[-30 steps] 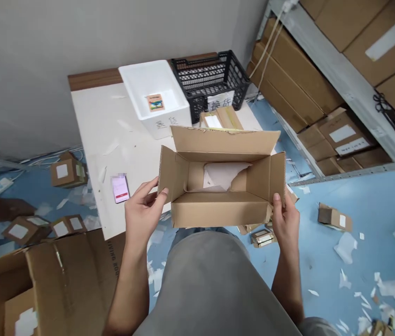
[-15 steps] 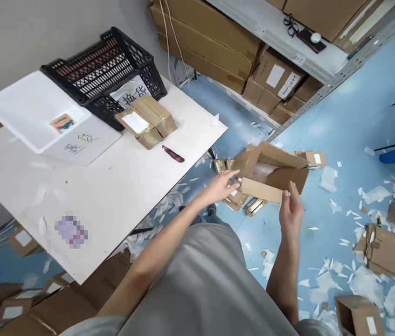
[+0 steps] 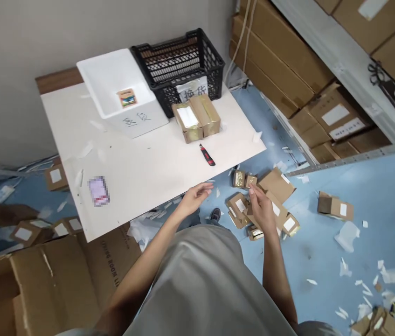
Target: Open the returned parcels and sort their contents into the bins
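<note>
My left hand (image 3: 196, 198) hovers off the table's front edge, its fingers stretched out and nothing in it. My right hand (image 3: 263, 207) is held over the floor, loosely open, with no object visible in it. Below the right hand lie several brown cardboard boxes (image 3: 238, 205), some with white labels, and a raised cardboard flap (image 3: 277, 183). The right hand covers part of that pile. A black and red utility knife (image 3: 207, 155) rests on the white table (image 3: 155, 172), nearest to my left hand. Two taped boxes (image 3: 197, 119) stand behind the knife.
On the table are a white bin (image 3: 113, 84), a black crate (image 3: 186, 60) and a blurred purple item (image 3: 98, 191). A metal shelf (image 3: 323, 51) with cartons stands right. A large carton (image 3: 53, 280) sits lower left. Paper scraps (image 3: 347, 237) litter the blue floor.
The large open carton between my hands has left them. Both hands have come closer together. My view has turned right-to-left, so the table appears farther right.
</note>
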Demonstrator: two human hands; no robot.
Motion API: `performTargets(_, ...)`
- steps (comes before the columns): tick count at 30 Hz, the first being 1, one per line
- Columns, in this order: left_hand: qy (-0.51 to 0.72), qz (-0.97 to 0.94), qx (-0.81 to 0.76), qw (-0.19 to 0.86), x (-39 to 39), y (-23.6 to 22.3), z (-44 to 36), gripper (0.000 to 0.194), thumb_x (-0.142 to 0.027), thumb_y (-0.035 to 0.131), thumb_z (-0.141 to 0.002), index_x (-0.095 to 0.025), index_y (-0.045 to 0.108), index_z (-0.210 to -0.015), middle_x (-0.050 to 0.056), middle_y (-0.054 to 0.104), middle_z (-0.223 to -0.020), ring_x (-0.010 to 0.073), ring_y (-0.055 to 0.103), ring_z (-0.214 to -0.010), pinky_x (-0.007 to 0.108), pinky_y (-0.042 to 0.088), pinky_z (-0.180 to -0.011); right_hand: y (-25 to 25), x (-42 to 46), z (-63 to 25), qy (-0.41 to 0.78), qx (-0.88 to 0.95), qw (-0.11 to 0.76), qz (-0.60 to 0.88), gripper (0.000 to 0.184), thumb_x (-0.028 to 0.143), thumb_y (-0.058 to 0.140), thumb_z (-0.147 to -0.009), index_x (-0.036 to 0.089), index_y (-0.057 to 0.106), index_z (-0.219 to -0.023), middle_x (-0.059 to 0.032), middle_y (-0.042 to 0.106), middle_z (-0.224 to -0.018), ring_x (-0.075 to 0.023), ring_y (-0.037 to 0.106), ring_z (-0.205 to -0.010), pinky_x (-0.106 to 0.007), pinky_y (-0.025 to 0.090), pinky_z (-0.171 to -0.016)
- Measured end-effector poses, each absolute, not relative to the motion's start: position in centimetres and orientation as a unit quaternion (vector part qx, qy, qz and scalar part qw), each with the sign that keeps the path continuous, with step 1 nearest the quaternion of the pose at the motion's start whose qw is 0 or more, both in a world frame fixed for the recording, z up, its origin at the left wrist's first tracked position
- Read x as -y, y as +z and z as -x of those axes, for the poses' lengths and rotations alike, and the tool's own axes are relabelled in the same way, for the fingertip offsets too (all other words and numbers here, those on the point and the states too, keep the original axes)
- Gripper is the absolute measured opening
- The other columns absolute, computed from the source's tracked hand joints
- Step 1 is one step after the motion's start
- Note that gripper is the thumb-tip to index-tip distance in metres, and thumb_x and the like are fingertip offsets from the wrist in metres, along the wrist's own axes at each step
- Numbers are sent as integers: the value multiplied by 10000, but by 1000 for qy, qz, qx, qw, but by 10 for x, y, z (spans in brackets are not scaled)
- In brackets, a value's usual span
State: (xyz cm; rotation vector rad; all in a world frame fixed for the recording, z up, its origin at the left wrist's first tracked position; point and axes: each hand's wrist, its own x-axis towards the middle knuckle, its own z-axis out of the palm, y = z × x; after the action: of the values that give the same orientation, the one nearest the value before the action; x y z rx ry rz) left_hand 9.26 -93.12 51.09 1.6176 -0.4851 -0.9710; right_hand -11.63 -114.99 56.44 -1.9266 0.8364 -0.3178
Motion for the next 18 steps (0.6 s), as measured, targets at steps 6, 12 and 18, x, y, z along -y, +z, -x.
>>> performTargets(6,-330,-696,77,633,860,515,-160,695,-714,862,-871,-185,786,-1316,190,825,-1426,387,778,-1372,581,556,-1273,573,1131,-15,-147,-254,487,823,577,655,628,-1120,218,875,-1406,-118,796,-1523,-343,724,-1500,-547,544,-1342)
performTargets(12,-311,-689,37,654,816,521,-216,638,-671,863,-865,-201,782,-1290,177,837,-1401,385,785,-1358,594,564,-1270,568,1094,-124,-140,-258,488,822,493,619,702,-1077,241,914,-1313,-74,865,-1382,-347,802,-1380,-491,611,-1264)
performTargets(18,-298,-683,26,667,798,525,-265,641,-682,870,-864,-212,783,-1292,167,839,-1401,379,787,-1359,585,558,-1285,548,1081,-213,-73,-260,374,887,599,639,469,-1192,262,934,-1162,-104,916,-1189,-350,856,-1210,-448,641,-1111)
